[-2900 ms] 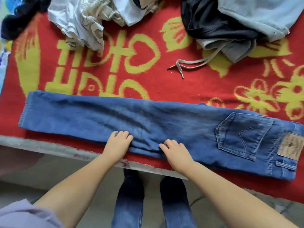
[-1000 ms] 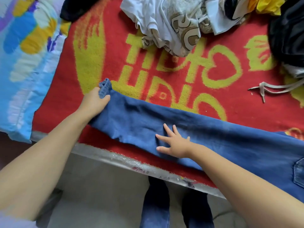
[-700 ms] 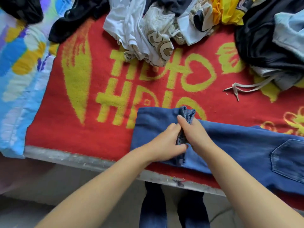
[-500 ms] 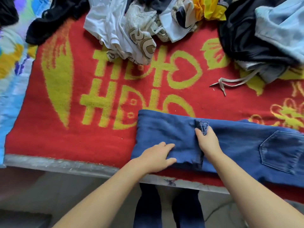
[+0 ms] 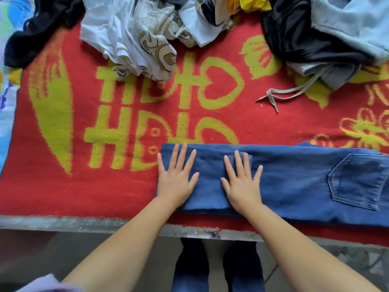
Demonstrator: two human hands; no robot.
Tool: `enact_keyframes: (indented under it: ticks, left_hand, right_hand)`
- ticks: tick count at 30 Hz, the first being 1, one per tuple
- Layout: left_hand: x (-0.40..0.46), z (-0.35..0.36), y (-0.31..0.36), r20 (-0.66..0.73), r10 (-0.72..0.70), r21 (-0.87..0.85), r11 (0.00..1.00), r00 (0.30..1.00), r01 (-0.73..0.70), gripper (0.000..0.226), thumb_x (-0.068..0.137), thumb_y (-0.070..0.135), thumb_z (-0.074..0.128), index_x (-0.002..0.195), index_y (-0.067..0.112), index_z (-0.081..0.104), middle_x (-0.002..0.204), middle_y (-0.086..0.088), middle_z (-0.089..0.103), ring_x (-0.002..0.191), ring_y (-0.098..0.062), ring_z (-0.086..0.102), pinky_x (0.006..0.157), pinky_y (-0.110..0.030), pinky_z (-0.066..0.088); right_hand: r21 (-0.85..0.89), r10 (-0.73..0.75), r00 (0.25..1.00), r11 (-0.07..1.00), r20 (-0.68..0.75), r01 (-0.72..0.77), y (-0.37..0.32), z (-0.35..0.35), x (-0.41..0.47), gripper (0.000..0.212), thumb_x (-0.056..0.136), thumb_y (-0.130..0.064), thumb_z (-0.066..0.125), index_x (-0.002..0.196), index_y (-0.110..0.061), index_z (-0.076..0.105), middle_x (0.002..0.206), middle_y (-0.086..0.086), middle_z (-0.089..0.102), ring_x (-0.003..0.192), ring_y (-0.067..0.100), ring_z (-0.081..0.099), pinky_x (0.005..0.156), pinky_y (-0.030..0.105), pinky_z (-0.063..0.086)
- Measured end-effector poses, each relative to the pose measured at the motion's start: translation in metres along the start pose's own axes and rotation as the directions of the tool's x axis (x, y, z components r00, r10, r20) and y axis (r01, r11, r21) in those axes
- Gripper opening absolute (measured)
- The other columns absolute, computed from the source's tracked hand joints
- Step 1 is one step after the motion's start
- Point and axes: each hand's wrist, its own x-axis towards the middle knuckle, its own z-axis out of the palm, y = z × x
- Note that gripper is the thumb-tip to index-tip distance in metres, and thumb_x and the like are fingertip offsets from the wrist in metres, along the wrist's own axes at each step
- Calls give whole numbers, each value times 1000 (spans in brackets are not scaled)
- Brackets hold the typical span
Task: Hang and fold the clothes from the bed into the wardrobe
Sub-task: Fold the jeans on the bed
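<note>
**Both palms flat on the folded jeans**

The blue jeans (image 5: 294,182) lie along the near edge of the red and yellow blanket (image 5: 63,186), long axis running left to right, waist and back pocket (image 5: 357,182) toward the right. The leg end is folded back over itself at the left. The left hand (image 5: 175,178) presses the fold's left edge, fingers straight and spread, grasping nothing. The right hand (image 5: 242,182) lies flat just beside it, on the doubled hem, fingers likewise released. A heap of crumpled clothes (image 5: 136,34) lies at the far side, well apart from the jeans, with a grey drawstring (image 5: 284,94) trailing out.
</note>
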Motion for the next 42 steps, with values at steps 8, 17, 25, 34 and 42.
enact_keyframes:
  ticks: [8,17,25,34,42]
  left_hand:
    - [-1,30,-20,186,-90,41,996,978,83,70,95,58,17,146,32,-22,151,3,-35,138,-12,-35,112,-64,-2]
    - [-21,-20,-24,371,-602,-581,444,707,682,58,85,30,69,134,10,45,127,-13,58,117,-32,54,89,-34,41]
    - [-21,-133,122,109,-185,-852,489,977,188,46,82,6,66,125,18,52,105,12,56,93,5,52,78,-7,37]
    - [-7,-74,242,-227,-37,-438,896,973,-68,56,93,41,46,142,15,44,142,-16,44,136,-29,36,111,-62,14]
    - [43,38,230,130,4,-117,993,991,11,69,96,55,35,151,34,-1,149,6,-30,138,-18,-31,114,-56,-3]
  right_hand:
    - [-118,11,979,993,202,13,28,10,11,62,94,-59,3,138,-37,-35,140,-13,-48,129,17,-48,102,65,-24]
    - [133,-217,907,975,361,180,8,-14,-46,62,101,-42,33,154,-26,5,161,4,-9,148,24,-7,117,50,-1]
    - [947,-66,947,85,315,-309,16,-152,-48,34,94,-46,52,124,-30,50,117,-4,64,89,9,68,77,32,57]
    - [795,478,865,461,152,-394,215,-146,-87,12,93,-16,45,103,-15,53,95,7,66,92,29,62,77,37,46]
    - [329,305,939,913,-161,-241,249,-45,-89,67,97,-18,47,152,-3,11,156,25,11,146,37,7,118,49,15]
